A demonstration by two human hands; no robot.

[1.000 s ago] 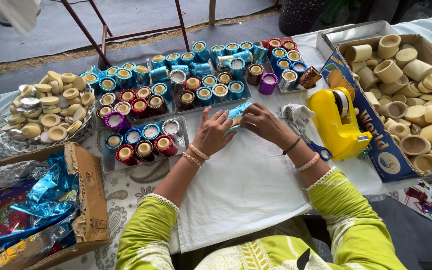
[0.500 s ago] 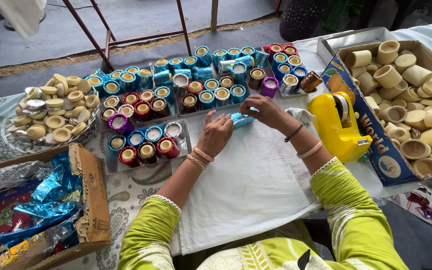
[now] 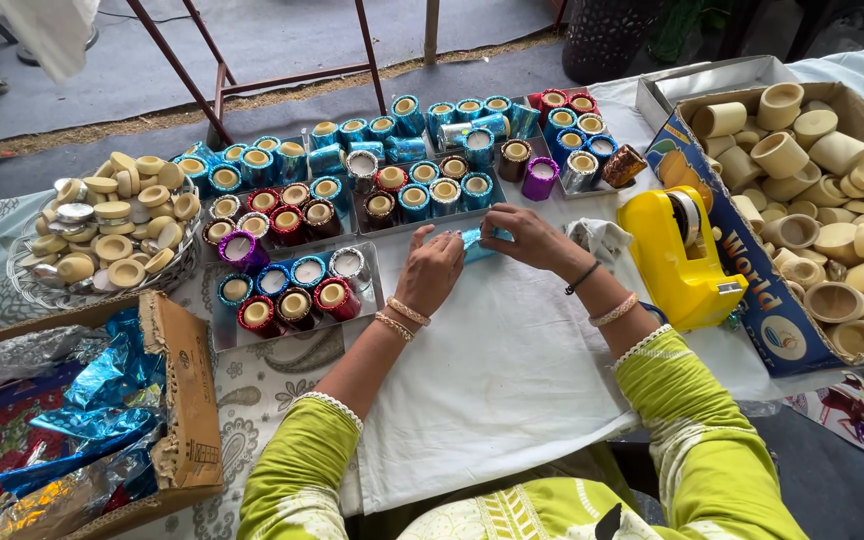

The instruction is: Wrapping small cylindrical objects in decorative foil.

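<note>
Shiny blue foil wraps the small cup (image 3: 479, 241) pinched between both sets of fingers, low over the white cloth (image 3: 512, 370) spread on the bench. The left hand (image 3: 430, 272) curls its fingers against the cup's near end, while the right hand (image 3: 530, 236) closes thumb and fingertips on its far end; the cup lies on its side between them.

Just beyond the hands, metal trays (image 3: 292, 330) carry rows of finished cups (image 3: 414, 200), round and glittering in blue, red, purple and silver foil, each with a pale wax-like top. Beside the right wrist stands a glossy yellow plastic tape dispenser (image 3: 682, 255). Past it, an open cardboard box (image 3: 752, 300) is heaped with plain, matte beige cups (image 3: 812, 150), smooth and unwrapped. At far left, a wire basket (image 3: 32, 295) holds flat beige discs (image 3: 112, 245), some silvery. Near the left elbow, a torn brown carton (image 3: 187, 400) spills crinkled foil sheets (image 3: 102, 390) in blue and red. Ruffled green sleeves (image 3: 702, 450) cover both forearms.
</note>
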